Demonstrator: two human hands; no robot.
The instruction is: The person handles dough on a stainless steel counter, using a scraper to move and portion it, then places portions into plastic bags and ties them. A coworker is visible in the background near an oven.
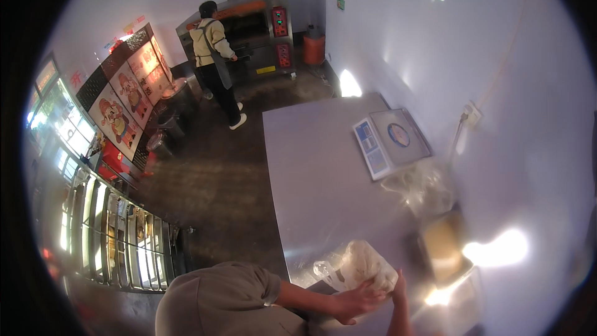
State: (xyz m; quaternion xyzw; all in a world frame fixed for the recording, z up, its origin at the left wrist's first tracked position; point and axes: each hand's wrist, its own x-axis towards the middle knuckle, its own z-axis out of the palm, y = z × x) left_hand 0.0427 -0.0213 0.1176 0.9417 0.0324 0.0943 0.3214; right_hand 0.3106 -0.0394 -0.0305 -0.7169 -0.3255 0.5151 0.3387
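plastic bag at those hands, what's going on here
The person's left hand and right hand are both on a clear plastic bag at the near end of the table; its contents are hard to make out. A scale sits farther along, with another clear bag beside its near edge. Across the room, a co-worker stands at the oven.

Left hand (pixel 360 300) on probably plastic bag (pixel 362 262)

I count two hands (pixel 362 301) of mine, one table (pixel 311 168), two plastic bags (pixel 359 261), near and right, and one scale (pixel 380 149). Far: one co-worker (pixel 210 50), one oven (pixel 266 55), one red container (pixel 314 50). Right: one wall socket (pixel 474 113).
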